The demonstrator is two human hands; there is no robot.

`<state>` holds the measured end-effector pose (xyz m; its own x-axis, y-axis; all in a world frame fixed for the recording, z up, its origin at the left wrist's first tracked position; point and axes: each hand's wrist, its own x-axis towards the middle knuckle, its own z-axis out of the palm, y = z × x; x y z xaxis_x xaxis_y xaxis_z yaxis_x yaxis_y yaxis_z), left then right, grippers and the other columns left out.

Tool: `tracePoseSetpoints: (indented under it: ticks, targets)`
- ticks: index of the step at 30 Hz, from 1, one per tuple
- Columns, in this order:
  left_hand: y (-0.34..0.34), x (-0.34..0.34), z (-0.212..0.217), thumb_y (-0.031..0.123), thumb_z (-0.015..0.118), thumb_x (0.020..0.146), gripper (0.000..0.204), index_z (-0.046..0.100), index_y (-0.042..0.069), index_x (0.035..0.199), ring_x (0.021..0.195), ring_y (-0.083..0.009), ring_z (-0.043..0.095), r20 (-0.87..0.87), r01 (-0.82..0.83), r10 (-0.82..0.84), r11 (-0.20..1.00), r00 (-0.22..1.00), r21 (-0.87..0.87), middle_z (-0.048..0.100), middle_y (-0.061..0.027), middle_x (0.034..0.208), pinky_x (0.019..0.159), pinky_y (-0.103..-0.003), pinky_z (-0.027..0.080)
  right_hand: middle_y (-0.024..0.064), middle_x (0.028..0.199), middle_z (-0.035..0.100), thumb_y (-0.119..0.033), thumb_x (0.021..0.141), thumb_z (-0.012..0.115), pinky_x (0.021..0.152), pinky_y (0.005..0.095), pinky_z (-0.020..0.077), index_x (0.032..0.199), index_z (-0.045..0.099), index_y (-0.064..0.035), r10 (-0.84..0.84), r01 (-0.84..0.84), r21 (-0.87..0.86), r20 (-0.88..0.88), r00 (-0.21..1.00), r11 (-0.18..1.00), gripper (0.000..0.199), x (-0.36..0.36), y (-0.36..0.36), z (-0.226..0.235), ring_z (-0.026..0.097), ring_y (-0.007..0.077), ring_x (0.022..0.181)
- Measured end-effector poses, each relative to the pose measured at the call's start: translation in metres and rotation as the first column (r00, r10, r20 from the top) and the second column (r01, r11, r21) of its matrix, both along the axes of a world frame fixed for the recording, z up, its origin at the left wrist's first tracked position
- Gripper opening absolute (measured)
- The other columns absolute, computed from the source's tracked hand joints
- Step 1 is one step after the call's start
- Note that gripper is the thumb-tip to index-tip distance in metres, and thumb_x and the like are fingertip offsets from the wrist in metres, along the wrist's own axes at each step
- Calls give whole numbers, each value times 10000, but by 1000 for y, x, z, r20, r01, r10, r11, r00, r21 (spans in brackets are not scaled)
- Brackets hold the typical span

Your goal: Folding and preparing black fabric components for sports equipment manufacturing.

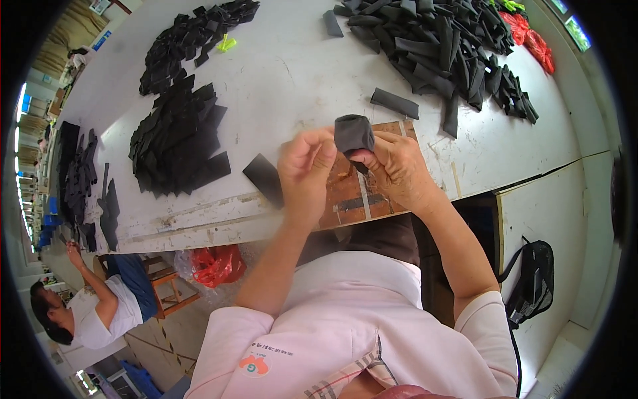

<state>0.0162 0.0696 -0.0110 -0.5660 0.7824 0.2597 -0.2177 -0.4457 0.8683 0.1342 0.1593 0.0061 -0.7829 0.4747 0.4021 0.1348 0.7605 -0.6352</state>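
Note:
A small black fabric tube (353,132) is held up over the near edge of the table, its mouth turned toward me. My right hand (401,166) grips it from the right, the thumb pressed at the lower opening. On the other side my left hand (306,169) is closed, its fingertips at the tube's left edge and partly hidden by the cloth. Beneath both hands lies a worn brown board (342,193) with tape across it. A flat black fabric piece (264,179) lies beside my left wrist, and a single black strip (395,103) rests beyond my right hand.
Black flat pieces form a pile (176,143) at the left, with another pile (179,43) behind it. A large heap of black strips (438,46) covers the far right. Red plastic bags (528,41) sit past it. A person (109,299) sits at the lower left.

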Motion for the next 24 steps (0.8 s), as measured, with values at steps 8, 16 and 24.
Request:
tracePoseSetpoints:
  ticks: [8,16,24]
  targets:
    - [10,2,31,13,629,714,167,555,-1,863,725,-88,556,-250,164,-209,968,945,-190,595,-53,813,680,-217,434,129,668,520,-147,801,542,536,355,403,751,539,-11,119,-158,-159,-231,966,974,145,6,4,-14,506,303,608]
    - [10,4,41,-20,551,780,145,553,-45,922,762,-133,554,-127,212,-210,977,969,-4,592,-114,815,692,-254,448,142,633,502,-177,798,547,545,366,387,766,542,-4,145,-157,-212,-71,987,965,176,2,11,-4,498,319,613]
    - [2,-9,50,96,548,816,140,581,9,920,825,-189,549,431,150,-250,956,867,253,593,-109,899,801,-331,417,133,597,489,-233,771,579,530,361,386,702,532,5,97,-93,-162,19,995,982,252,0,9,30,501,306,584]
